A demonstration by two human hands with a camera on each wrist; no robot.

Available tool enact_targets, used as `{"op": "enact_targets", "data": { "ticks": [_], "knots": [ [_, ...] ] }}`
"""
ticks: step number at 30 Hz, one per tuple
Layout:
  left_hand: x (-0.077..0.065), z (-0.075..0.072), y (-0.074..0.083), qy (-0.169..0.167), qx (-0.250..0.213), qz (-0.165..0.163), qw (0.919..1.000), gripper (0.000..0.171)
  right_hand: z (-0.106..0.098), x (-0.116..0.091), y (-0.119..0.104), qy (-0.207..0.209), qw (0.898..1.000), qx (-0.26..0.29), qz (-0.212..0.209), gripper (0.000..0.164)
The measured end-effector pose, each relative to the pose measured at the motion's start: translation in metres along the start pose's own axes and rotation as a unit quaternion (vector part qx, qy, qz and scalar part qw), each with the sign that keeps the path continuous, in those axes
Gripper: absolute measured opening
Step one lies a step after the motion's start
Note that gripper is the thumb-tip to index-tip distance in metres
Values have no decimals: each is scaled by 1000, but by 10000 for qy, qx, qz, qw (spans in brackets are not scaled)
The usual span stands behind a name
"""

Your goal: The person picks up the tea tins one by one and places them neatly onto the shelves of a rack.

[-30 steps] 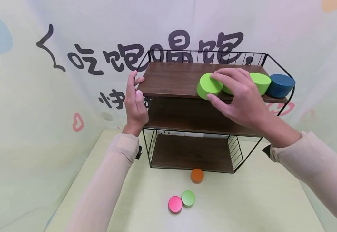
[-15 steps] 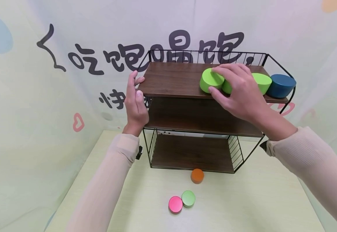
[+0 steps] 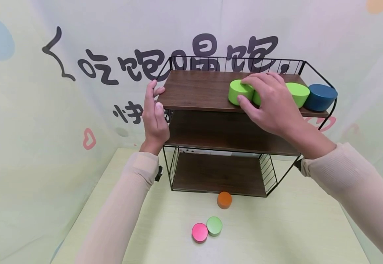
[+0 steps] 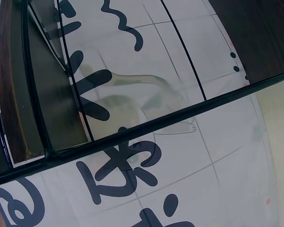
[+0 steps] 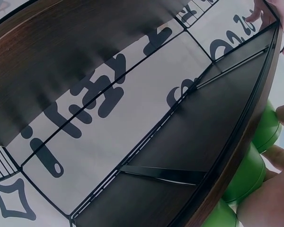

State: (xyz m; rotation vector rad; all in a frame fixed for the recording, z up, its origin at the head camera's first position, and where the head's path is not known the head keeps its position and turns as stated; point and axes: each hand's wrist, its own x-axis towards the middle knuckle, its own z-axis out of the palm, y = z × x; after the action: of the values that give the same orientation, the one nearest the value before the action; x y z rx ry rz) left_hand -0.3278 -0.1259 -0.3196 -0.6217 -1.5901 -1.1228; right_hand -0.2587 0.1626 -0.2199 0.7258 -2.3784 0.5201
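My right hand [image 3: 270, 101] pinches a bright green round tin [image 3: 239, 96] at the front of the top board of a wire-and-wood shelf rack [image 3: 191, 90]. The thumb is on its front and the fingers are over its top. To its right stand another green tin, mostly behind my hand, then a third green tin [image 3: 297, 94] and a dark blue tin [image 3: 320, 97]. In the right wrist view, green tins [image 5: 246, 175] show past the board's edge. My left hand [image 3: 155, 117] grips the rack's left end at the top board, thumb along the front corner.
On the pale table [image 3: 158, 227] before the rack lie an orange tin [image 3: 224, 200], a pink tin [image 3: 199, 233] and a pale green tin [image 3: 214, 226], the last two side by side. A black wire rail [image 3: 217, 64] runs along the rack's back. Behind hangs a printed cloth [image 3: 79, 29].
My right hand has moved the green tin back and slightly right, and its tilted top has levelled on the top board beside the other green tin. My left hand stays in place.
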Motion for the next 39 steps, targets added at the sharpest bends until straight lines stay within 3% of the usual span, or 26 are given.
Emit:
{"op": "enact_targets", "data": {
  "ticks": [7, 12, 19, 31, 39],
  "knots": [
    [-1, 1, -2, -35, 20, 6, 10000, 54, -2, -3, 0, 135, 9996, 190, 134, 40],
    [0, 2, 8, -42, 13, -21, 10000, 52, -12, -8, -4, 523, 9977, 402, 187, 42],
    [0, 1, 3, -67, 111, -44, 9999, 56, -18, -23, -5, 1191, 9894, 629, -540, 43],
    [0, 0, 3, -62, 171, -98, 9998, 56, 5, -54, -11, 1458, 9805, 851, -1003, 45],
    [-1, 0, -1, -30, 132, -68, 9999, 55, 30, -84, -17, 1630, 9744, 1228, -938, 43]
  ]
}}
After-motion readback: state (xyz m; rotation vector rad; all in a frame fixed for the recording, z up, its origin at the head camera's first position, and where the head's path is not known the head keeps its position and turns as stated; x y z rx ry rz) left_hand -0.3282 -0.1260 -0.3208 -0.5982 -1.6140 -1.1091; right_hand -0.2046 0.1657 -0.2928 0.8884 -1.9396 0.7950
